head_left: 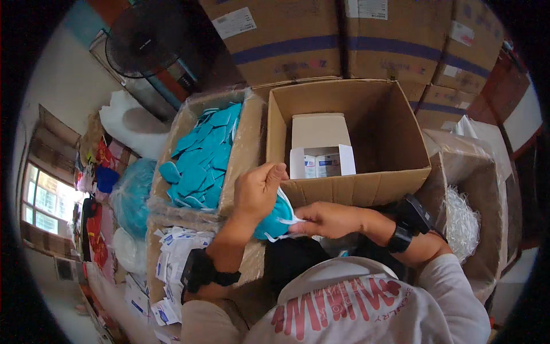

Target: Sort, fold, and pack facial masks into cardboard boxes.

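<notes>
Left hand [259,189]: fingers curled over the top of a teal face mask [274,221], grasping it from above. Right hand [326,219]: fingers pinched on the mask's white ear loop [289,215] at its right side, thumb and forefinger closed on the strap. The mask sits between the two hands, held in the air just in front of the near wall of the open cardboard box [366,189], above the person's lap.

Both wrists carry black bands [399,238]; the left forearm rises from the lower edge, the right comes in from the lower right.

Inside the open cardboard box: one small white carton [319,146], lid flaps open, standing toward the left half of the floor.

Left of that box: a plastic-lined box [243,137] heaped with loose teal masks [200,157]. Nearer the person, below it, a second box holds white paper packets [175,252].

Right: a lined box with white shredded strands [461,221]. Behind: sealed brown cartons [344,40] stacked in a row. Upper left: a black fan [143,37].
</notes>
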Action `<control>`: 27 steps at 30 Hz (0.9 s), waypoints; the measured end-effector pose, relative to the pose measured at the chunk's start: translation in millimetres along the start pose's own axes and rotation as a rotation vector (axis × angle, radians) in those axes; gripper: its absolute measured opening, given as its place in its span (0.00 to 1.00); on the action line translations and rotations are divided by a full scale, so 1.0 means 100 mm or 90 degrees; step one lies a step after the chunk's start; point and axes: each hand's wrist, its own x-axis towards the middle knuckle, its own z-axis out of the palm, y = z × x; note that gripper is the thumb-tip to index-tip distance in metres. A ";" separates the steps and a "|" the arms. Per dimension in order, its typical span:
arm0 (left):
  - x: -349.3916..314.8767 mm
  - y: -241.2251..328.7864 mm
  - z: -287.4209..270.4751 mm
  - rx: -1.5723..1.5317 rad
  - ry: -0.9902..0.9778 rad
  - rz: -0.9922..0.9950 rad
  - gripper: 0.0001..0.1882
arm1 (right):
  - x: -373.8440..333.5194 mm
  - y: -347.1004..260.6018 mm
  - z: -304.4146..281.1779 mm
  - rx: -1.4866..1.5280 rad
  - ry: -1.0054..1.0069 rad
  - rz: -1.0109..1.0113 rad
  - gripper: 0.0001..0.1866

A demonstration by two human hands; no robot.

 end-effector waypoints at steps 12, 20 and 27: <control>0.20 -0.33 0.45 -0.193 0.104 -0.195 0.30 | 0.35 -0.43 0.18 -0.069 0.411 -0.402 0.14; 0.60 -0.30 0.26 -0.157 0.214 -0.076 0.30 | 0.27 -0.64 0.19 -0.322 0.359 -0.520 0.12; 0.78 0.05 0.47 -0.213 0.237 -0.037 0.30 | 0.02 -0.55 0.06 -0.384 0.421 -0.535 0.13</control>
